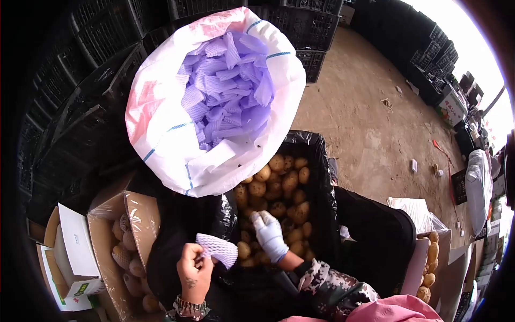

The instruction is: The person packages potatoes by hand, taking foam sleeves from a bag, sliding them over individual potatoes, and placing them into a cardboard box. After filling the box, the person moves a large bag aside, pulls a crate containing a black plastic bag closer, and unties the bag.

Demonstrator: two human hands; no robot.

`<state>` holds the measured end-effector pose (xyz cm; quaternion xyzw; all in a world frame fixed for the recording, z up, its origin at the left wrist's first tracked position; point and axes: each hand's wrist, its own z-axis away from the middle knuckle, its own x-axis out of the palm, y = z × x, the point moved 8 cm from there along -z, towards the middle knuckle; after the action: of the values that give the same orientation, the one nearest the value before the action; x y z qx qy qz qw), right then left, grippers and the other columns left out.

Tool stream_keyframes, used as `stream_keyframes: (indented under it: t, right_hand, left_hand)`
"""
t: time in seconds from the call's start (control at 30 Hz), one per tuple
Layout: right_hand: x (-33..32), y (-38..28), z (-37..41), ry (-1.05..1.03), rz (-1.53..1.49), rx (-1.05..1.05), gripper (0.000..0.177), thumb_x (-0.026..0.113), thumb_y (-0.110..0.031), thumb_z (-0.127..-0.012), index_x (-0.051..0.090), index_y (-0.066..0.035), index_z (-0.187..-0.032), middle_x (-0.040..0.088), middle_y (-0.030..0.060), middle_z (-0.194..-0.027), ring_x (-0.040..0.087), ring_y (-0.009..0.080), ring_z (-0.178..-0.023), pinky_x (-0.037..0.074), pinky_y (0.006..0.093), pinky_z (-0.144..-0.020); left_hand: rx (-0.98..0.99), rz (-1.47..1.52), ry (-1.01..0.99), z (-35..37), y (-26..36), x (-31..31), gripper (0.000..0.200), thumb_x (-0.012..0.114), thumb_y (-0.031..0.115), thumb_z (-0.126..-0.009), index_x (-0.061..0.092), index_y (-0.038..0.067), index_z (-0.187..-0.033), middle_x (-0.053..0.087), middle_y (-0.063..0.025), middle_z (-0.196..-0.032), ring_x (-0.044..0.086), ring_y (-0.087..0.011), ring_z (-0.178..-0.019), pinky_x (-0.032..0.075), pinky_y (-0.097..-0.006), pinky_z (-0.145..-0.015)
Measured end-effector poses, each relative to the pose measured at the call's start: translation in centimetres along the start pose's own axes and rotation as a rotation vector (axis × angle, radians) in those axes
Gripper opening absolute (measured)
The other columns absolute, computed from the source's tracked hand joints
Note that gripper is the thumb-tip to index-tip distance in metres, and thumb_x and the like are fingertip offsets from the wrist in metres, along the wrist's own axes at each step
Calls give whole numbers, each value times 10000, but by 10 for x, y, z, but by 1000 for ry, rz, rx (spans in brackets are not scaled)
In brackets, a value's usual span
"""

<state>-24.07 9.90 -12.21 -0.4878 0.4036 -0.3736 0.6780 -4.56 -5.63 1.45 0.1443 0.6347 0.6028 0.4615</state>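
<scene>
In my bare left hand (pixel 194 273) a pale purple foam net sleeve (pixel 218 250) is pinched between thumb and fingers, its wide end pointing right. My right hand (pixel 271 237), in a whitish glove, reaches over the potatoes (pixel 289 181) with its fingers slightly bent and apart, the fingertips right at the pile. These potatoes fill a black-lined crate (pixel 323 201) in front of me. Above the crate's near left part stands a big white woven bag (pixel 214 174), rolled open and full of purple foam sleeves (pixel 228 80).
A cardboard box (pixel 144 214) with net-sleeved potatoes stands at the left, beside a white carton (pixel 72 244). Another box with bare potatoes (pixel 431 263) is at the right. Black plastic crates (pixel 102 29) are stacked behind, and bare ground (pixel 370 107) stretches to the far right.
</scene>
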Motion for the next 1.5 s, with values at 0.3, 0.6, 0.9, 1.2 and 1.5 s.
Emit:
stream_keyframes:
  t: [0.3, 0.6, 0.9, 1.2, 1.5]
  right_hand:
    - [1, 99, -108, -252, 1152, -250, 547, 665, -310, -815, 620, -76, -1308, 618, 161, -1320, 566, 335, -1225, 442, 456, -1034]
    - [6, 83, -119, -769, 1444, 31, 549, 632, -452, -865, 674, -65, -1252, 701, 154, -1207, 665, 333, -1111, 521, 479, -928]
    - [52, 33, -90, -137, 732, 4, 714, 709, -423, -855, 489, -25, -1404, 589, 244, -1363, 598, 363, -1232, 485, 471, -1023]
    - [65, 100, -64, -548, -706, 841, 741, 654, -617, -813, 570, -96, -1333, 704, 197, -1095, 696, 298, -841, 572, 420, -733]
    - [-6, 28, 20, -622, -1273, 714, 628, 466, -491, -1031, 477, -57, -1485, 598, 161, -1409, 608, 350, -1239, 535, 514, -963]
  left_hand:
    - [-78, 467, 111, -22, 9, 1, 287, 624, 10, -981, 547, -29, -1254, 661, -77, -1135, 648, -125, -981, 569, -297, -853]
    - [-61, 433, 139, -22, 12, -3, 251, 611, 31, -987, 545, -25, -1222, 667, -100, -1097, 647, -120, -832, 557, -272, -724]
    - [-37, 403, 188, -21, 13, -1, 270, 517, 126, -1028, 556, -22, -1250, 704, -118, -1087, 704, -169, -798, 527, -269, -668]
    - [-40, 409, 123, -24, 1, 1, 217, 531, 133, -1046, 644, -27, -1138, 732, -90, -1008, 711, -156, -784, 528, -269, -691]
    - [28, 395, 72, -20, 1, 7, 179, 563, 120, -1036, 644, -24, -1103, 734, -86, -972, 719, -156, -746, 529, -255, -665]
